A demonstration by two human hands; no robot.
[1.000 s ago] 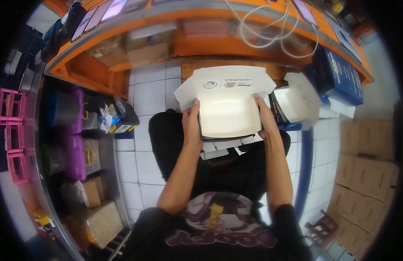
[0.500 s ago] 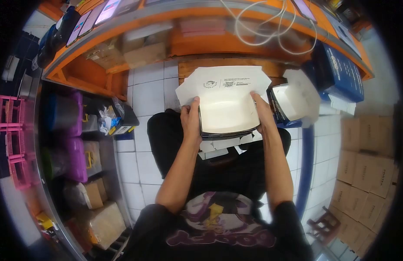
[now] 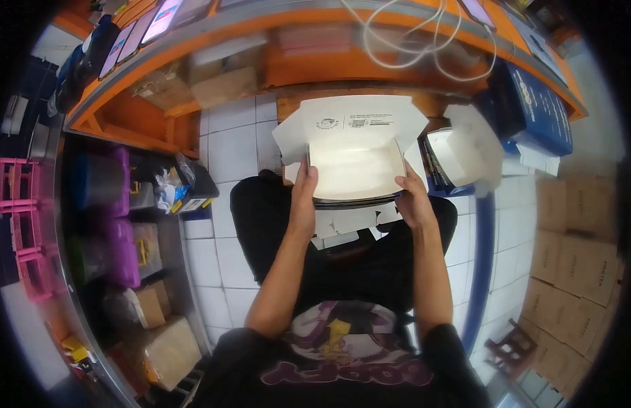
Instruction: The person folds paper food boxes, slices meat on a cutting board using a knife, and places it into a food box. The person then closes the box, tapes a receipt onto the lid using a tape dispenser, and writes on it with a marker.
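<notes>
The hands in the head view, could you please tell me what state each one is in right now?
Left hand: closed on the left side of the open white box.
Right hand: closed on that box's right side.

Likely a shop (stacked cartons (image 3: 580,268), phones (image 3: 162,20)).

Left, floor tiles (image 3: 228,146) give passage beside the black bin (image 3: 202,180); far, the orange bench (image 3: 220,32) and drooping white cable (image 3: 458,79) block reach — right, an open box (image 3: 457,158) crowds the right hand (image 3: 415,198).
</notes>
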